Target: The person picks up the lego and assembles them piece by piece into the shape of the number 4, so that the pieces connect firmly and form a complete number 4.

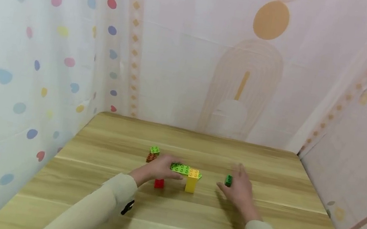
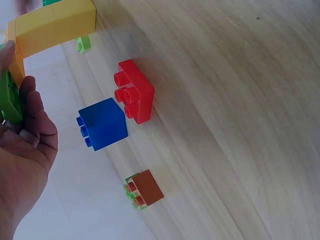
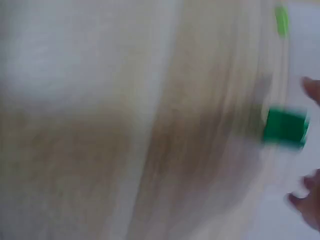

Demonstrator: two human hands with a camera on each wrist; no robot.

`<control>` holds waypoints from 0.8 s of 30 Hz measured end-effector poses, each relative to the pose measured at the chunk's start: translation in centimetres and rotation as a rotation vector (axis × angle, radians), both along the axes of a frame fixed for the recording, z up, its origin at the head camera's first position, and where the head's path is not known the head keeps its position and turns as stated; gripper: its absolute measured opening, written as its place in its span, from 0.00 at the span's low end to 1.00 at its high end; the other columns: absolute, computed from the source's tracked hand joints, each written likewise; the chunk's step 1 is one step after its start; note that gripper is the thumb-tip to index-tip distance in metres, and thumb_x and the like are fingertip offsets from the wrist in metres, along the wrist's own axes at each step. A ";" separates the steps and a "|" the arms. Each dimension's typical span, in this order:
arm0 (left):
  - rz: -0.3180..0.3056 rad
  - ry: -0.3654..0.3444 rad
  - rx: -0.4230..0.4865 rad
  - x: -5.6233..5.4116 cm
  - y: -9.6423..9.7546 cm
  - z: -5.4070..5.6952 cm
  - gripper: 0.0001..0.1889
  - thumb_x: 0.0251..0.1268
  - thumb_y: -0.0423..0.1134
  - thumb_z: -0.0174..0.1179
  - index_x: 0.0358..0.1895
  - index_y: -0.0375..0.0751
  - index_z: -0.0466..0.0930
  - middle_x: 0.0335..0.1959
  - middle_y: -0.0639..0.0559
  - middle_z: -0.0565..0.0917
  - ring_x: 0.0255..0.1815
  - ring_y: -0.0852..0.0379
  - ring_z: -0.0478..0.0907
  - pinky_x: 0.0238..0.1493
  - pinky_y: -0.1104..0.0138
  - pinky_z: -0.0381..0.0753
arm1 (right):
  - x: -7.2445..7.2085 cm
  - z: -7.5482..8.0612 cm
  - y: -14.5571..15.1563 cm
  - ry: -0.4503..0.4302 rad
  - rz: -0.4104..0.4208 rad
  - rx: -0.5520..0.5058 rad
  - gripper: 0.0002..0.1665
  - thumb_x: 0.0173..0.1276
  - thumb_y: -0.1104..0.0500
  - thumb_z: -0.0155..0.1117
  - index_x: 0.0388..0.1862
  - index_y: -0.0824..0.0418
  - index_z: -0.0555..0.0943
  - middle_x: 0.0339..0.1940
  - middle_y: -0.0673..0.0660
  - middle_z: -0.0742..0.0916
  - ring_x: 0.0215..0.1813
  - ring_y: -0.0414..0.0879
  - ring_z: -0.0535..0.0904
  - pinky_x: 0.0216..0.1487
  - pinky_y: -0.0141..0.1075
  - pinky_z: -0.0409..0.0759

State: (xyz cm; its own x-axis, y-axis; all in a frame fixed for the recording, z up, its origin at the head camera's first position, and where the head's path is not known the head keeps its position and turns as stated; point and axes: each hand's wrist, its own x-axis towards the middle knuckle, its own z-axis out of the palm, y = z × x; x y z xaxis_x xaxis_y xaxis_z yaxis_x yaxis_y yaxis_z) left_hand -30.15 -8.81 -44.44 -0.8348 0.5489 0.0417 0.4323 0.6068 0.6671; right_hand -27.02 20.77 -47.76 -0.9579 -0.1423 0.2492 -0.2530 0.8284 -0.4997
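My left hand (image 1: 161,166) grips a light green brick (image 1: 179,168), with thumb and curled fingers about it in the left wrist view. A tall yellow block (image 1: 191,181) adjoins the green brick's right end and appears joined to it. My right hand (image 1: 240,188) is at a dark green brick (image 1: 228,180). In the right wrist view, thumb and fingers stand apart on either side of that dark green brick (image 3: 285,127), with gaps showing. Below the left hand are a red brick (image 2: 137,92) and a blue brick (image 2: 104,125); the blue one is hidden in the head view.
A brown brick (image 1: 151,158) lies left of the left hand, with a small light green brick (image 1: 155,150) at its far side. Another light green piece (image 1: 199,177) shows behind the yellow block. The wooden table (image 1: 165,221) meets patterned curtains at back and sides.
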 end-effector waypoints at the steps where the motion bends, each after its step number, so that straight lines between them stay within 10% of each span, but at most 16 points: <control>1: 0.007 -0.001 -0.003 0.0 -0.2 0.0 0.20 0.62 0.42 0.70 0.56 0.42 0.83 0.45 0.54 0.84 0.38 0.59 0.77 0.41 0.63 0.78 | 0.0 0.3 -1.1 0.046 0.049 0.023 0.48 0.64 0.50 0.73 0.74 0.69 0.62 0.72 0.72 0.67 0.70 0.68 0.64 0.66 0.62 0.62; 7: 0.027 0.018 -0.005 0.2 -1.0 0.1 0.20 0.63 0.44 0.70 0.56 0.43 0.83 0.48 0.54 0.84 0.41 0.60 0.78 0.44 0.62 0.79 | 0.1 1.7 -7.2 -0.031 0.288 -0.085 0.43 0.66 0.42 0.69 0.73 0.60 0.69 0.69 0.63 0.75 0.70 0.62 0.68 0.65 0.59 0.66; 17: -0.003 -0.006 0.009 -0.2 -1.1 0.3 0.27 0.61 0.46 0.71 0.64 0.45 0.79 0.50 0.55 0.83 0.43 0.59 0.77 0.46 0.62 0.78 | -0.5 1.6 -7.5 -0.195 0.237 -0.267 0.22 0.66 0.52 0.70 0.59 0.53 0.84 0.50 0.49 0.85 0.46 0.44 0.78 0.48 0.43 0.78; 24: 0.128 -0.092 0.097 1.2 -5.6 -1.9 0.28 0.60 0.42 0.71 0.64 0.40 0.77 0.46 0.48 0.81 0.46 0.53 0.76 0.47 0.56 0.77 | -0.3 0.6 -7.8 -0.221 0.239 -0.329 0.26 0.65 0.51 0.72 0.60 0.57 0.83 0.50 0.53 0.86 0.43 0.44 0.78 0.44 0.38 0.78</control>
